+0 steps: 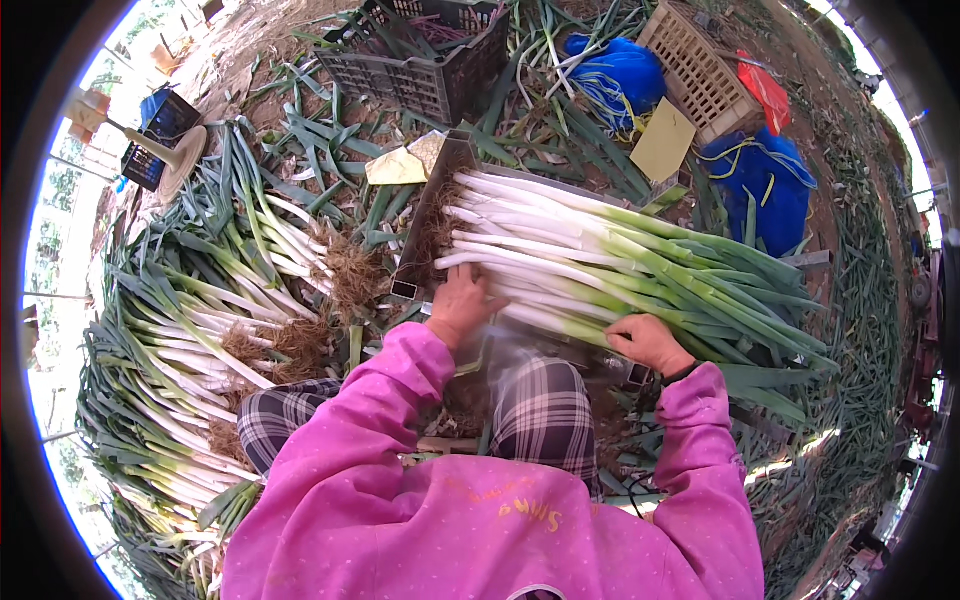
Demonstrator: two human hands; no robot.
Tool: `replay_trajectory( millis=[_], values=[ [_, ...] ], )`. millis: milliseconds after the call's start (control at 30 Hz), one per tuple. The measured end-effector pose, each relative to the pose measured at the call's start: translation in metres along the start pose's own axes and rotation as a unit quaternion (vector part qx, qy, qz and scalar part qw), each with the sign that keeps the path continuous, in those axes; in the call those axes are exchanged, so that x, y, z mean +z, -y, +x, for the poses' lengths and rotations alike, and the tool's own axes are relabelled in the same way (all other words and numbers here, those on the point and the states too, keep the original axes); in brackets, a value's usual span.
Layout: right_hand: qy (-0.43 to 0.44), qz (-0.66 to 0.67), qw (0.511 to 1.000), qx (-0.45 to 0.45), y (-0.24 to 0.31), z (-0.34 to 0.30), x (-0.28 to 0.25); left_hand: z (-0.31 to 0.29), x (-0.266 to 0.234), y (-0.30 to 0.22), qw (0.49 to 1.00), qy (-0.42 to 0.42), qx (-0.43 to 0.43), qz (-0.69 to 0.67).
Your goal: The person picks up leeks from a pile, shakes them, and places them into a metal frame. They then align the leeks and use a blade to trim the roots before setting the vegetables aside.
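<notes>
A thick bundle of trimmed leeks (600, 245) lies in front of me on a low metal rack, white ends to the left and green leaves to the right. My left hand (465, 305) rests at the near white ends, its fingers on the stalks and the thumb held apart. Farther right, my right hand (650, 343) has its fingers curled over the near edge of the bundle, where white turns green. The rack's upright metal end plate (435, 205) stands just beyond the white tips. Some transparent film-like blur shows between my hands and my knee.
Untrimmed leeks with roots (200, 350) are heaped on my left. Beyond the rack are a black crate (420, 85), a tan crate (700, 75), blue bags with yellow ties (765, 190) and a yellow card (663, 140). A round-based stool (183, 165) stands far left. Leaf scraps cover the ground.
</notes>
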State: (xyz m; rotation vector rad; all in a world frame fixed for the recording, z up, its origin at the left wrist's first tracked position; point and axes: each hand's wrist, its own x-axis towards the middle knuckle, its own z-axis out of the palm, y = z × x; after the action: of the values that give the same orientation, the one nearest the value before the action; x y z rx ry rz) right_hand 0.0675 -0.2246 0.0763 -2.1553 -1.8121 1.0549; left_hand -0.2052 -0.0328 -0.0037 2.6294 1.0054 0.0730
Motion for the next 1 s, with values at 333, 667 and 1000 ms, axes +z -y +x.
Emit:
replay_trajectory(
  millis=[333, 667, 1000],
  values=[
    [-0.294, -0.229, 0.925, -0.071, 0.008, 0.016, -0.017, -0.013, 0.019, 0.011, 0.995, -0.021, 0.021, -0.096],
    [-0.266, -0.074, 0.96, -0.035, -0.008, -0.04, -0.017, -0.026, 0.013, 0.02, 0.993, -0.029, 0.043, -0.111],
    [-0.177, 0.01, 0.984, -0.012, -0.012, 0.006, -0.02, -0.026, -0.009, 0.013, 0.986, -0.015, -0.001, -0.163]
  ],
)
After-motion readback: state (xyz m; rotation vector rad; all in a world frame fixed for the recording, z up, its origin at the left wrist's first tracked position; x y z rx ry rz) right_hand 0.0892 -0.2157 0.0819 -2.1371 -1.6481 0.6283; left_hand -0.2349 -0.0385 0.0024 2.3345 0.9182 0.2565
